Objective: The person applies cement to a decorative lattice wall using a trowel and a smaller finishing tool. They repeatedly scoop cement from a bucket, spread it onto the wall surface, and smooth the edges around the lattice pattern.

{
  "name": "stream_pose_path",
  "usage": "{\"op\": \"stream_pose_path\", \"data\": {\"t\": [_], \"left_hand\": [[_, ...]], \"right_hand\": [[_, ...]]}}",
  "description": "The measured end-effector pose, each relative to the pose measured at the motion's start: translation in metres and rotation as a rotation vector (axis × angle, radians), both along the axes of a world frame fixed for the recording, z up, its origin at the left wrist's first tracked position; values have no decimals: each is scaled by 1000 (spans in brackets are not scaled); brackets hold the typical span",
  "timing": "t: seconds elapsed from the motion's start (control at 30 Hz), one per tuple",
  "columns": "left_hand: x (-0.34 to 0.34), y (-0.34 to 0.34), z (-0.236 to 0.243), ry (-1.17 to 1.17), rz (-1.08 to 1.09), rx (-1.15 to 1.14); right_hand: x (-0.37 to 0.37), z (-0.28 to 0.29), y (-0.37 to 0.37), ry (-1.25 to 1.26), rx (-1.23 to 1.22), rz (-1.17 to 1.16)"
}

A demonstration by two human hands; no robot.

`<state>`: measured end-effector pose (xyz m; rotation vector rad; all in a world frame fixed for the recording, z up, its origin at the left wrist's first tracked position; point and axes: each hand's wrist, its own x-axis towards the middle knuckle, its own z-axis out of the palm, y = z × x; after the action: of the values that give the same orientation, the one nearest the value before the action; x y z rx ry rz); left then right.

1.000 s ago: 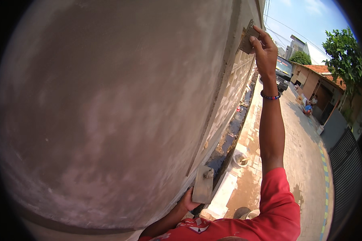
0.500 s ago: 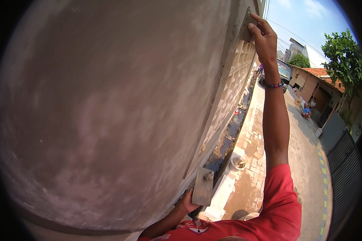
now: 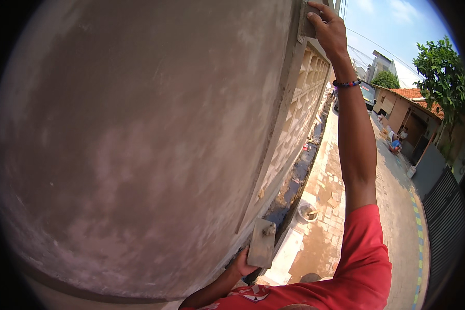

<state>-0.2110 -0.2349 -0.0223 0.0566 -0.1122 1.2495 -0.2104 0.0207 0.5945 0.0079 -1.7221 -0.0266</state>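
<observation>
My right hand is raised high at the plastered wall's edge, closed on a small, flat grey plastering tool held against the corner strip. A dark beaded bracelet with red and blue is on that wrist. My left hand is low near the wall's foot, gripping a rectangular grey board with a small lump of mortar on its upper part. Much of the view is the grey plastered wall, with a patterned block screen beyond its edge.
A narrow drain runs along the wall beside a paved alley. A bucket stands near the drain. Farther off are a dark vehicle, people sitting by low buildings, a tree, a dark metal gate and overhead wires.
My right hand and tool have moved steadily upward along the wall's edge. My left hand and the board have stayed about in place, shifting slightly down.
</observation>
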Motion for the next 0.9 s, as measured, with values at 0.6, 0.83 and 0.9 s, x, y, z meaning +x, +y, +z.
{"op": "stream_pose_path", "data": {"t": [0.6,0.83,0.9], "left_hand": [[1,6,2,51,-27,39],[-2,0,8,-39,-2,96],[-1,4,12,-20,-10,115]], "right_hand": [[39,-2,59,-41,-484,-275],[48,24,-66,-98,32,-729],[34,21,-96,-30,151,-700]]}}
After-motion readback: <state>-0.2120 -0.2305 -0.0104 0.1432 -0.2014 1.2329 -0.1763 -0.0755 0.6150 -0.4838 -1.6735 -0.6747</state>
